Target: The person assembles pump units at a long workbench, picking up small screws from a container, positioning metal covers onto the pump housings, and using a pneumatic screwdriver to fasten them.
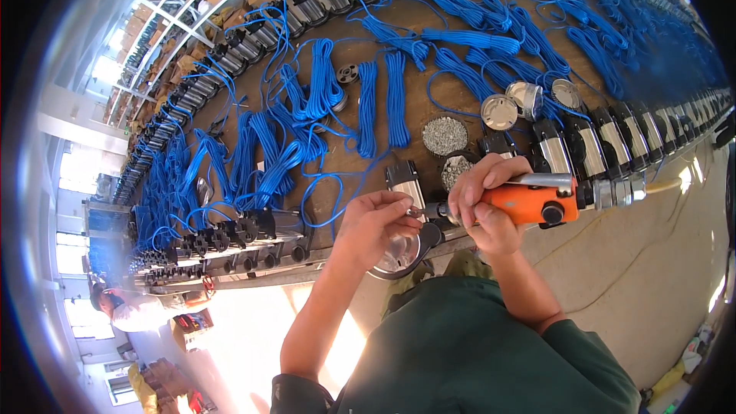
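Observation:
My right hand (491, 203) is wrapped round an orange air screwdriver (529, 205) with a metal lever along its top, its dark nose pointing left. Thumb and fingers of my left hand (374, 228) are pinched together near the tool's tip; whatever small piece they hold is too small to make out. Just beyond them a silver and black motor housing (405, 182) stands at the table's near edge. A round shiny part with a dark rim (399, 254) shows below the left fingers, partly hidden. Two round dishes of small metal fasteners, one farther (445, 136) and one nearer (455, 167), sit close by.
Bundles of blue cable (322, 80) cover much of the brown table (345, 172). Rows of silver and black motors (552, 149) line its edges. Round metal covers (499, 112) lie to the right of the dishes. A yellowish hose (665, 185) trails rightward. Another person (142, 308) is at far left.

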`<act>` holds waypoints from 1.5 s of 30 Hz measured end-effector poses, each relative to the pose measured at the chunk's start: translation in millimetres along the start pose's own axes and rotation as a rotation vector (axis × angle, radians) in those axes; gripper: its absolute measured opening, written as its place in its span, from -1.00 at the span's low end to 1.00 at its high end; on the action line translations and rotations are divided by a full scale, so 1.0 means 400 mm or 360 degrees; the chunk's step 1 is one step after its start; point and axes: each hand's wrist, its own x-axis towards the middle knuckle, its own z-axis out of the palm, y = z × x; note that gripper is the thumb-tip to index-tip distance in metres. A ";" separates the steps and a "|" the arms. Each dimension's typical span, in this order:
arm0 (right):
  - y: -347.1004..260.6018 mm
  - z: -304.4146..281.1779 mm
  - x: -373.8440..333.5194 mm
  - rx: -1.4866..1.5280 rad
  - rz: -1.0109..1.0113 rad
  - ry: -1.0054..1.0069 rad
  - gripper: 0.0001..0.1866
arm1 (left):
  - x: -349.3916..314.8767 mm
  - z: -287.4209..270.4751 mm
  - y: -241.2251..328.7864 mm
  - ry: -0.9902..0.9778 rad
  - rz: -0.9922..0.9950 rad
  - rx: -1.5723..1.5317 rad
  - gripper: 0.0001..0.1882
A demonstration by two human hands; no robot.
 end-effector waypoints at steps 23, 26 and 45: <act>0.127 -0.058 -0.135 -0.0136 0.0465 0.0449 -0.63 | -0.013 -0.030 -0.020 -0.0300 0.0004 0.1636 -0.59; 0.129 -0.054 -0.128 -0.0175 0.0558 0.0442 -0.62 | -0.033 -0.052 -0.031 0.0048 0.0230 0.1506 -0.63; 0.147 -0.013 -0.077 -0.0424 0.0904 0.0165 -0.69 | -0.083 -0.182 -0.243 0.0667 0.0523 0.0694 -0.27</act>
